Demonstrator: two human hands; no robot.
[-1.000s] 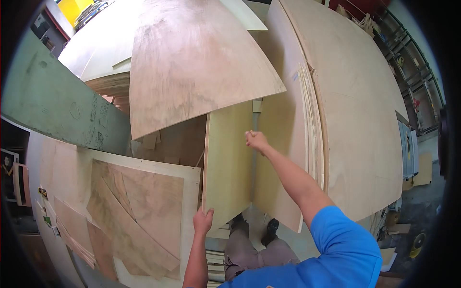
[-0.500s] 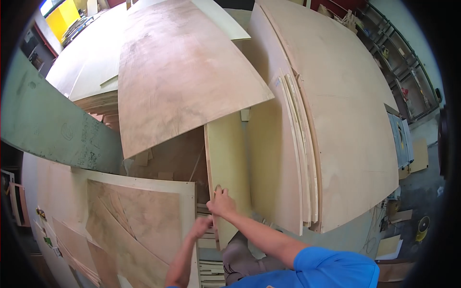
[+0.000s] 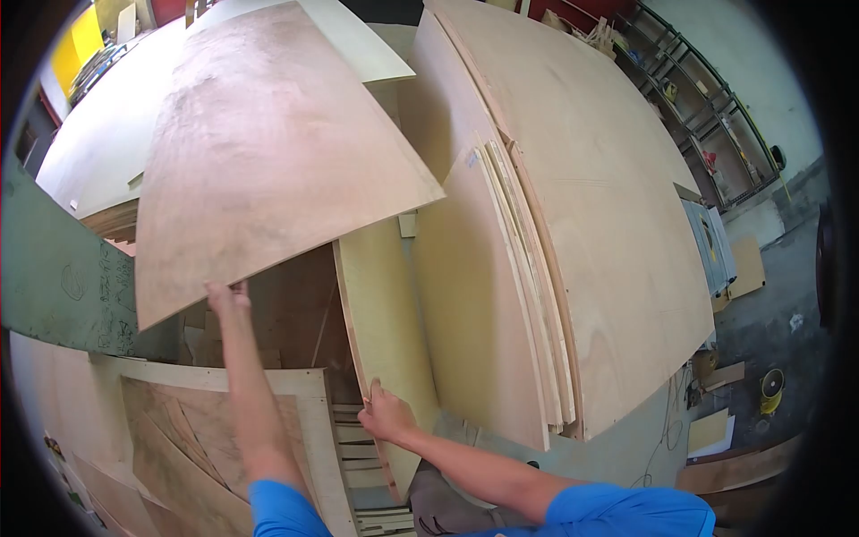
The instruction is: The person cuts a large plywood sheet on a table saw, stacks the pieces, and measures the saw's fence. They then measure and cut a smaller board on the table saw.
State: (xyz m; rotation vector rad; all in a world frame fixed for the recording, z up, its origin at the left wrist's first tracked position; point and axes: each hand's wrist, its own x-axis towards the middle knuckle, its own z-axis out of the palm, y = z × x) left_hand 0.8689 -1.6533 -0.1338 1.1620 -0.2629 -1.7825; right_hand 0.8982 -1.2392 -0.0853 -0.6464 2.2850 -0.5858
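Left hand (image 3: 228,297) up onto plywood sheet (image 3: 268,152); narrow panel (image 3: 385,304) upright lengthwise

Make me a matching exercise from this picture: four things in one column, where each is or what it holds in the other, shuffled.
1 left hand
2 right hand
3 green board
4 stack of thin sheets

A leans right of the pale panel
B far left of view
C on the lower edge of the brown sheet
D grips the edge of the pale panel

Pairs: 1-C, 2-D, 3-B, 4-A
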